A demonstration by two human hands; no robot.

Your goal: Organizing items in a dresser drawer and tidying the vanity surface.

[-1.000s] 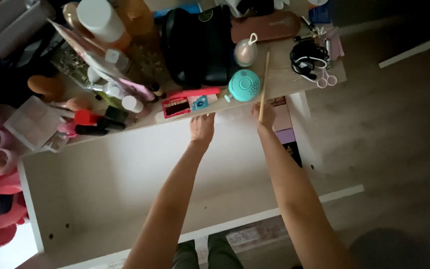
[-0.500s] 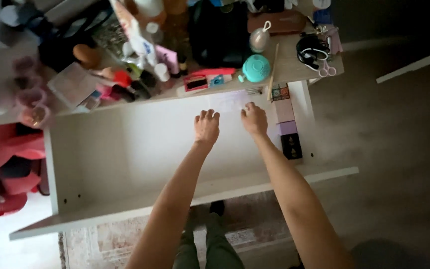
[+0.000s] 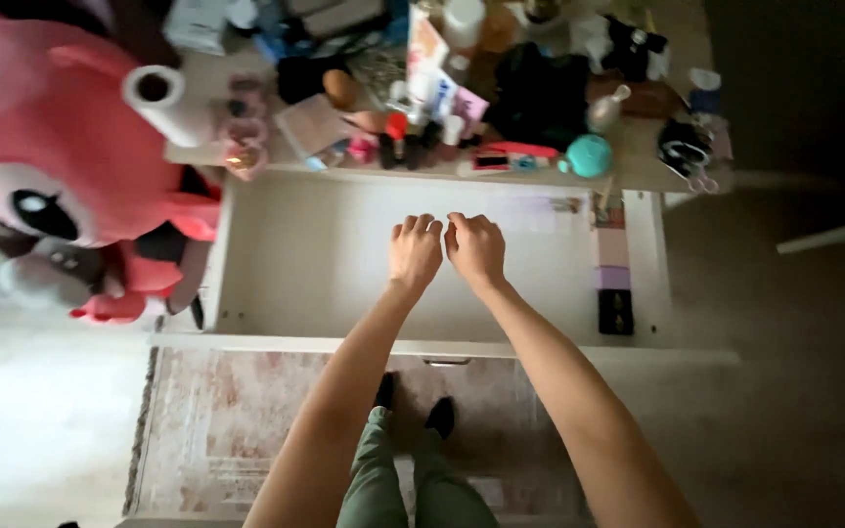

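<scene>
Pink plush toy [image 3: 46, 147], upper left. White drawer [image 3: 295, 254], centre, pulled out. Left hand [image 3: 415, 252] & right hand [image 3: 475, 249] side by side over it, fingers curled, nothing visibly held (poss. thin film, can't tell). Teal round gadget [image 3: 590, 155] nr tabletop edge, upper right: a knock could drop it in.

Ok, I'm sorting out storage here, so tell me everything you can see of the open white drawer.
The white drawer is pulled out wide under the cluttered desk top. It looks like smooth laminated board, shallow, mostly bare inside. Small boxes line its right edge. The left hand and right hand hover together over its middle.
</scene>
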